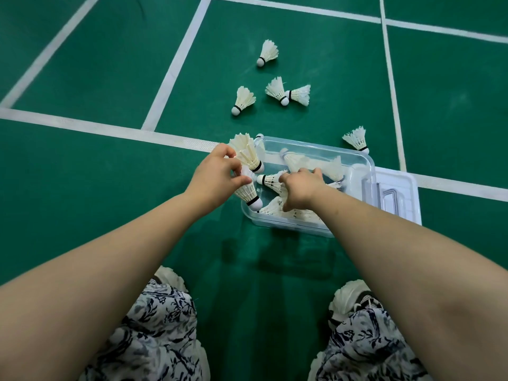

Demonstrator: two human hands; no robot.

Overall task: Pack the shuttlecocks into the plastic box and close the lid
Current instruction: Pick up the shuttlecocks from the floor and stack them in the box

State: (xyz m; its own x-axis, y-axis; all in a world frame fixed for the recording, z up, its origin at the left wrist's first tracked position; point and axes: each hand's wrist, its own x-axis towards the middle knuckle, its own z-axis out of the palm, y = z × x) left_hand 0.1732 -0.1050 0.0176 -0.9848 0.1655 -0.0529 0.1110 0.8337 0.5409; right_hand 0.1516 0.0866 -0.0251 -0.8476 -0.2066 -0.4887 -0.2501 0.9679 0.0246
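Two shuttlecocks [247,158] pinched in left hand [215,180]; right hand [301,188] reaches into box [369,167], grip unclear.

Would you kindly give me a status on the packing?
Left hand holds two shuttlecocks at plastic box edge. Right hand inside box, grip unclear. Five shuttlecocks loose on floor; lid off, beside box.

Head-worn wide-angle view, steeply down, near plastic box [316,147]

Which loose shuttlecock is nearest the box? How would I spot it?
Find the clear plastic box on the green floor. Just past its far right corner lies one shuttlecock, cork end toward the box. The other four loose ones lie farther out, to its left.
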